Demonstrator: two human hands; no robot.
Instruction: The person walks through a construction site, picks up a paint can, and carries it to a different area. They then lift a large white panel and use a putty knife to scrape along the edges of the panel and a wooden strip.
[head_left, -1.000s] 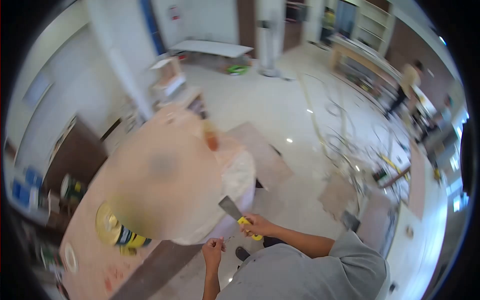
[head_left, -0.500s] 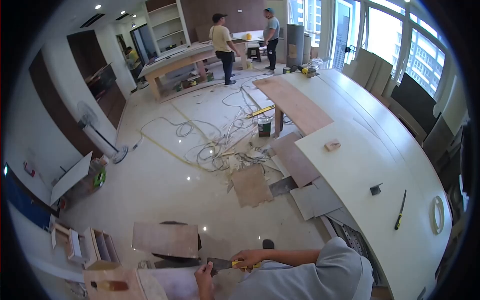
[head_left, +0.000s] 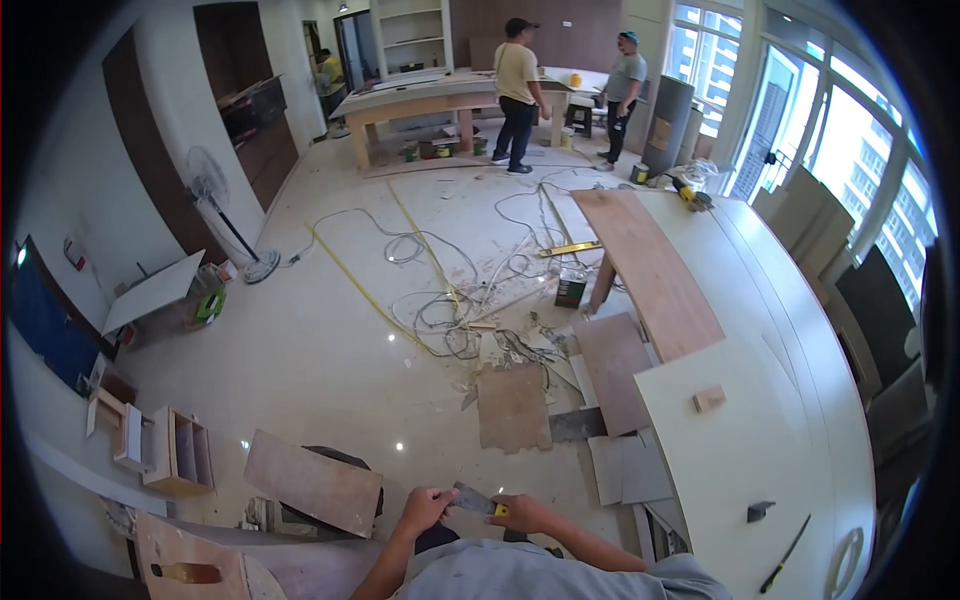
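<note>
Putty knife (head_left: 472,497) is held level between the two hands, close to the body. Right hand (head_left: 527,515) is closed round its yellow handle. Left hand (head_left: 424,506) pinches the blade end, likely steadying it. Plywood offcut (head_left: 313,481) leans just left of the left hand.

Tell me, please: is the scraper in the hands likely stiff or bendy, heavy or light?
The scraper has a thin, flat blade, so it probably flexes a little. It seems light: the right hand holds its yellow handle, and the left hand only pinches the blade.
</note>
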